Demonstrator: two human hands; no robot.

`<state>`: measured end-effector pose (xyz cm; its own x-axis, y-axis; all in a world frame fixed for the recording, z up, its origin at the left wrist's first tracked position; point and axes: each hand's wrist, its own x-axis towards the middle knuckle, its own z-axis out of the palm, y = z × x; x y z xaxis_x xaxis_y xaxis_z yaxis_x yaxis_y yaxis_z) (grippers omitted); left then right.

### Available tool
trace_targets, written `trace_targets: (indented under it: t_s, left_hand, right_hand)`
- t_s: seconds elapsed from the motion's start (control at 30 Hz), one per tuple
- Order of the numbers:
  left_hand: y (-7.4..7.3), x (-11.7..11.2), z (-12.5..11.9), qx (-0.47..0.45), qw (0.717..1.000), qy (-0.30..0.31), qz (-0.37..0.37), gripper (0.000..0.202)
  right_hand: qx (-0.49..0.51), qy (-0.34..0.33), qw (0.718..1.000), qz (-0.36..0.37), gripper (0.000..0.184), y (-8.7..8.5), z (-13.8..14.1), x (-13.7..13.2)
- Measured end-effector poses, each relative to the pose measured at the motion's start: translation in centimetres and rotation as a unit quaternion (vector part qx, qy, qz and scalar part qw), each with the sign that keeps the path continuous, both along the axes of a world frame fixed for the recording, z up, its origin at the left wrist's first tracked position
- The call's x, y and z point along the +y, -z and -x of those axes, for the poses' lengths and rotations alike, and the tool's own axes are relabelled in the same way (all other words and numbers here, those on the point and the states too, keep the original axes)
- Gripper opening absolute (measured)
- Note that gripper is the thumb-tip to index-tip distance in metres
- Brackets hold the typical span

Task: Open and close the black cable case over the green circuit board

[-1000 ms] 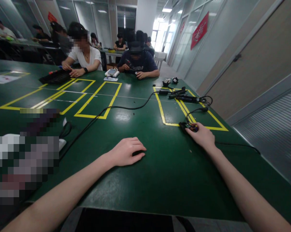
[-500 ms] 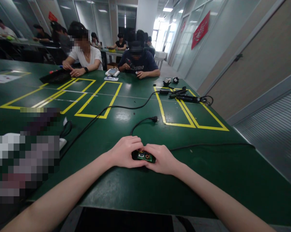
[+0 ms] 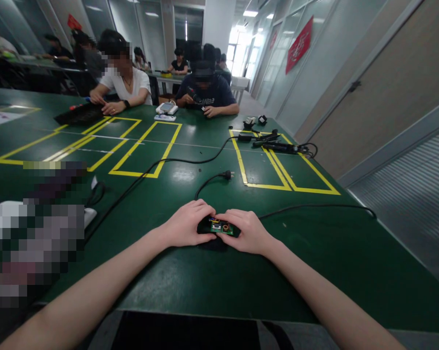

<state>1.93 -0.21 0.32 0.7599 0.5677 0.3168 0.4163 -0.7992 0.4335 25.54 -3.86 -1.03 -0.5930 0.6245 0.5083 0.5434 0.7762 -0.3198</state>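
Both hands meet around a black casing with a green circuit board (image 3: 221, 228) showing in its open top. A copper-coloured coil and some coloured wires are visible on the board. My left hand (image 3: 187, 224) grips the casing's left end, thumb at the near side and fingers at the far side. On its right end my right hand (image 3: 249, 231) does the same. Part of a dark piece (image 3: 212, 244) shows just below the thumbs. A black cable with a plug (image 3: 227, 175) comes out beyond my left hand. Another black cable (image 3: 314, 206) runs right from behind my right hand.
The green table (image 3: 168, 277) has yellow tape outlines. Black cables and adapters (image 3: 277, 145) lie at its far right. Two people sit across the table, one by a black tray (image 3: 79, 114). A white device (image 3: 166, 108) stands between them. The left foreground is blurred out.
The hands and the casing have shifted slightly up and away from me. The board looks tilted differently, and a dark piece now shows below the thumbs. The view has moved a little.
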Motion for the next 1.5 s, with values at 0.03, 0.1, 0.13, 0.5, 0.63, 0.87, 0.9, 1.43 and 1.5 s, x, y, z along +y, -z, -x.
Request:
trace_targets:
  t_s: [0.03,0.1,0.13,0.5,0.63,0.87,0.9,1.43,1.5]
  left_hand:
    - [0.0,0.1,0.0,0.005,1.0,0.0,-0.002,0.046]
    - [0.1,0.1,0.1,0.015,1.0,0.006,-0.007,0.058]
    - [0.1,0.1,0.1,0.023,1.0,0.009,-0.009,0.06]
    - [0.3,-0.3,-0.1,0.043,0.997,-0.045,-0.053,0.052]
    - [0.6,-0.2,0.1,0.048,0.995,-0.064,-0.062,0.064]
    - [0.5,0.2,0.5,0.013,0.999,-0.044,-0.027,0.081]
    - [0.5,0.2,0.5,0.012,0.999,-0.04,-0.02,0.081]
    - [-0.1,0.2,0.4,0.046,0.999,-0.003,-0.014,0.084]
    - [-0.1,0.1,0.3,0.049,0.998,-0.015,-0.025,0.08]
  right_hand:
    - [0.009,0.001,1.0,0.007,0.028,-0.1,0.0,0.0]
    - [0.021,0.003,0.999,0.028,0.028,-0.2,0.1,0.0]
    - [0.024,0.005,0.999,0.039,0.028,-0.2,0.1,0.0]
    - [-0.014,0.04,0.994,0.098,0.031,-0.7,0.2,0.0]
    - [-0.021,0.041,0.996,0.074,0.038,-0.6,-0.1,0.4]
    - [0.03,-0.003,0.996,0.084,0.021,-0.6,-1.0,0.9]
    - [0.027,-0.01,0.997,0.076,0.018,-0.7,-0.9,0.9]
    - [0.071,-0.009,0.992,0.103,0.013,-0.4,0.2,0.1]
    - [0.048,-0.007,0.993,0.108,0.013,-0.3,0.1,0.1]
